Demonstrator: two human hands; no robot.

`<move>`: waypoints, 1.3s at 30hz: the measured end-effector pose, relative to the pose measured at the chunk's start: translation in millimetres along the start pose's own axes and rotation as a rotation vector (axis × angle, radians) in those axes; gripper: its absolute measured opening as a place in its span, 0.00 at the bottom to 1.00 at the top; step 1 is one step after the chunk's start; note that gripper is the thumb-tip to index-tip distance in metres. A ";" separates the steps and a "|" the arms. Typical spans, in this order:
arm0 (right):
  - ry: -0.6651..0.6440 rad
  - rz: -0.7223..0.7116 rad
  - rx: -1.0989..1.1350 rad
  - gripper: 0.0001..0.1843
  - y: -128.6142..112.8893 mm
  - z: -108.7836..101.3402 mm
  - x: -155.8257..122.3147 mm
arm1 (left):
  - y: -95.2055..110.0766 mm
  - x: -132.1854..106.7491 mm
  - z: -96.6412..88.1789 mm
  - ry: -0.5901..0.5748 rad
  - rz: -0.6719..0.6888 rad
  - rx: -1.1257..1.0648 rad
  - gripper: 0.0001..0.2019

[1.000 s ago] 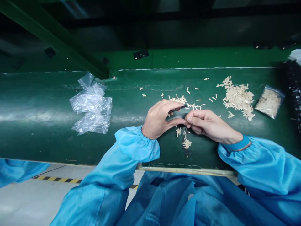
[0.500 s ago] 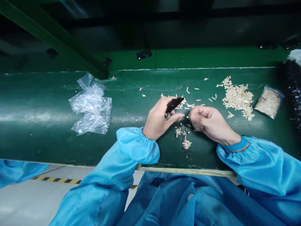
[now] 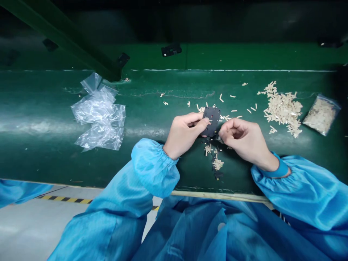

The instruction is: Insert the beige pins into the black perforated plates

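A flat black rectangular plate (image 3: 212,118) with small holes along its edges is gripped between the thumb and fingers of my left hand (image 3: 185,133), its broad face turned up to me. Just right of the plate, my right hand (image 3: 243,139) has thumb and forefinger pinched together; whatever is between the fingertips is too small to make out. Below the plate lie small black parts (image 3: 218,175) and a little heap of beige strips (image 3: 218,164). More beige strips are scattered behind the plate, partly covered by it.
To the right is a big pile of beige strips (image 3: 284,109), beside a clear bag of similar pieces (image 3: 322,115). Clear plastic bags (image 3: 102,112) lie at the left. Black parts (image 3: 171,50) sit along the back ledge. A green post (image 3: 89,47) rises at the back left. Another person's blue sleeve (image 3: 21,192) shows far left.
My left hand has turned the black plate from nearly edge-on to face up. My right hand stays pinched close by. The camera view has shifted slightly.
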State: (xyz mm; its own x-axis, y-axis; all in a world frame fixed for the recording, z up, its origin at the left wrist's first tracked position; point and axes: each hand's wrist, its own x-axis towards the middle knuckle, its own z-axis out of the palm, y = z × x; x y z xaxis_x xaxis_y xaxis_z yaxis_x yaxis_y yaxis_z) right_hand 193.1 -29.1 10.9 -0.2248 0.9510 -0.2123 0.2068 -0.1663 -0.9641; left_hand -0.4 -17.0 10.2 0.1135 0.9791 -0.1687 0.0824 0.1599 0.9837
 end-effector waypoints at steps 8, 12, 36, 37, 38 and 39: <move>-0.030 -0.002 -0.034 0.04 -1.3 -0.1 -1.1 | -2.9 0.2 -0.1 0.025 0.122 0.080 0.07; -0.037 0.003 -0.036 0.04 -0.8 0.4 0.0 | -3.2 0.0 -0.4 0.027 0.152 0.125 0.07; -0.043 0.046 -0.036 0.01 -3.8 2.0 1.1 | -3.6 -2.2 2.1 0.039 0.230 0.143 0.07; -0.043 0.051 -0.036 0.01 -4.5 2.1 1.3 | -3.4 -2.1 2.0 0.038 0.230 0.142 0.07; -0.043 0.055 -0.034 0.01 -5.0 2.2 1.6 | -3.2 -2.0 2.0 0.036 0.227 0.139 0.08; -0.044 0.058 -0.031 0.01 -5.4 2.2 1.8 | -3.0 -1.9 2.0 0.033 0.221 0.134 0.08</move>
State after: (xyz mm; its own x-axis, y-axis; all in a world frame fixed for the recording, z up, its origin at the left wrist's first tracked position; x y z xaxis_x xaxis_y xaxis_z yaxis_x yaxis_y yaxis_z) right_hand 189.5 -27.1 15.3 -0.2533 0.9273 -0.2755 0.2498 -0.2124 -0.9447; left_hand 1.1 -19.6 7.5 0.1109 0.9924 0.0542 0.1897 -0.0746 0.9790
